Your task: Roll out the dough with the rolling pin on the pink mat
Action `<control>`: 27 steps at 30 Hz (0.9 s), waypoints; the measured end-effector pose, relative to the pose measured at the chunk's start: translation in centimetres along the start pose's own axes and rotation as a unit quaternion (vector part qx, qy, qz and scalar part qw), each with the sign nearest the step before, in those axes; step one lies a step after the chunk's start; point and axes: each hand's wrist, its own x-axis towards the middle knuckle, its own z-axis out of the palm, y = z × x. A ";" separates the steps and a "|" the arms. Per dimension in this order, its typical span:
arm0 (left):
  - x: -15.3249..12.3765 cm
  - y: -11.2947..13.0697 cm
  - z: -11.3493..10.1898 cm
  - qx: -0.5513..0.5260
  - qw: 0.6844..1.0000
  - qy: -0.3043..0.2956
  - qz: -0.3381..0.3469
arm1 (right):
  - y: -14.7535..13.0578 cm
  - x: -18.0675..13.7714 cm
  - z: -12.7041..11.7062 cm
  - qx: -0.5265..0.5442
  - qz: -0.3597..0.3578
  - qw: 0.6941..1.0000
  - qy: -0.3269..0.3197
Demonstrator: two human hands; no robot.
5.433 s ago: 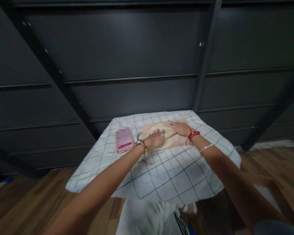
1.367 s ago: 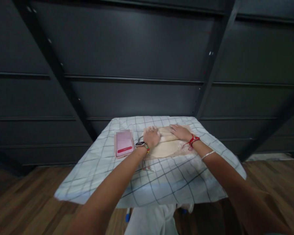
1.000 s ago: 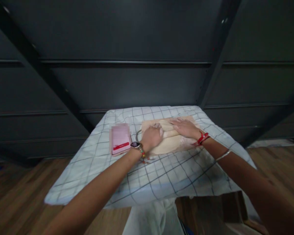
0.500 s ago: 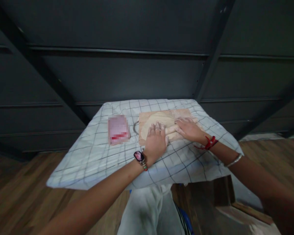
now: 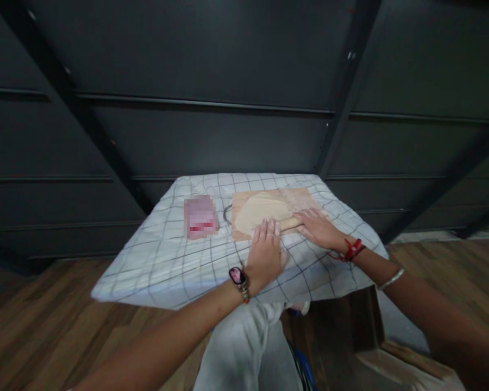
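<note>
A wooden rolling pin (image 5: 290, 223) lies across the near part of a flat, pale sheet of dough (image 5: 263, 210). The dough rests on a floured wooden board (image 5: 239, 200). My left hand (image 5: 265, 244) is laid flat over the pin's left part, its floury fingers stretched forward and a ring on one of them. Over the right end of the pin, my right hand (image 5: 318, 227) has its fingers on the far side and its thumb on the near side. Both palms hide parts of the pin.
A checked white cloth (image 5: 155, 255) covers the small table. Left of the board lies a blurred pinkish item (image 5: 201, 216), with a metal ring (image 5: 227, 214) at the board's left edge. A dark panelled wall (image 5: 212, 138) stands behind; an open box (image 5: 375, 320) is below right.
Both hands and the rolling pin have come nearer to me over the dough, leaving more of its far part bare. The view has also shifted slightly.
</note>
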 end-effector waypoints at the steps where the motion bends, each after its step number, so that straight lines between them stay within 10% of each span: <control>1: -0.2 0.1 0.1 -0.002 1.000 0.002 0.000 | 0.0 -0.1 0.1 -0.003 0.000 1.000 0.001; 7: -0.6 0.7 -0.3 -0.022 1.000 -0.009 -0.001 | 1.1 1.1 -0.2 -0.004 -0.020 1.000 -0.007; 14: 6.4 -3.6 -0.4 -0.060 0.993 -0.080 -0.057 | 2.8 6.5 -2.2 0.084 -0.049 0.995 -0.036; 27: 14.4 -11.2 4.2 -0.111 0.970 -0.152 -0.156 | 3.7 14.9 1.6 0.076 0.218 0.971 -0.054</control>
